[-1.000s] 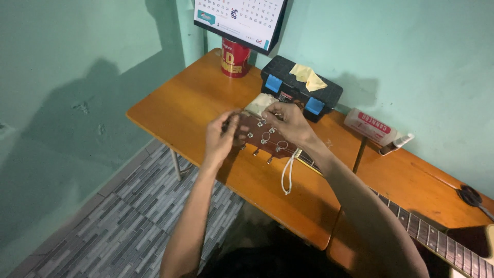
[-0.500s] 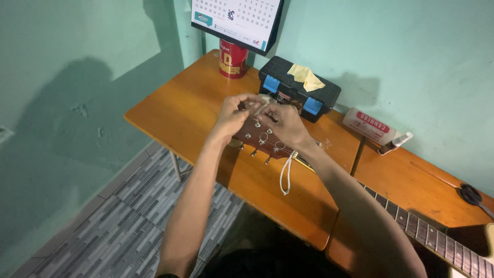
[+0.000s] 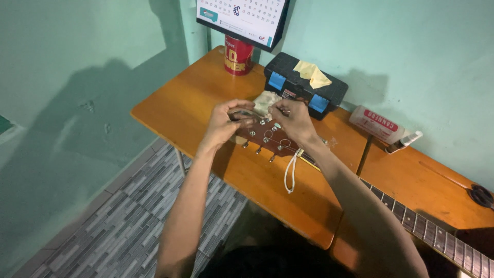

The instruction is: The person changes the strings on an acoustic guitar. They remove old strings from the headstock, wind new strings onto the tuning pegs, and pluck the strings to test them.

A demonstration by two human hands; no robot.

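Two bare hands at work over one guitar headstock (image 3: 267, 138), both near the middle of the orange table (image 3: 180, 110). One headstock only: reddish-brown wood, silver tuning posts on its face, small pegs poking out along its near side, tip pointing toward the left end of the table. One neck (image 3: 437, 237) running off toward the near right corner, frets and strings showing. One white cord loop (image 3: 292, 172) hanging from the headstock's base down over the tabletop.

Left hand (image 3: 222, 124) curled at the tip of the headstock, fingers bent and drawn together, thumb and forefinger seemingly pinching something fine there; too small to tell what. Right hand (image 3: 290, 117) just beside it over the top posts, fingers likewise bunched and pinching at the same spot; whatever sits between them cannot be made out.

Along the back edge by the wall: one red can (image 3: 238, 55), one black toolbox (image 3: 303, 85) with two blue latches and one yellow cloth (image 3: 313, 74) on its lid, one pale rag (image 3: 266, 102) touching the box front, one white-and-red tube (image 3: 378, 123) lying flat, one small bottle (image 3: 404, 141) just beside it. One calendar (image 3: 242, 15) hung above the can. One dark round thing (image 3: 482, 195) at the far right edge.
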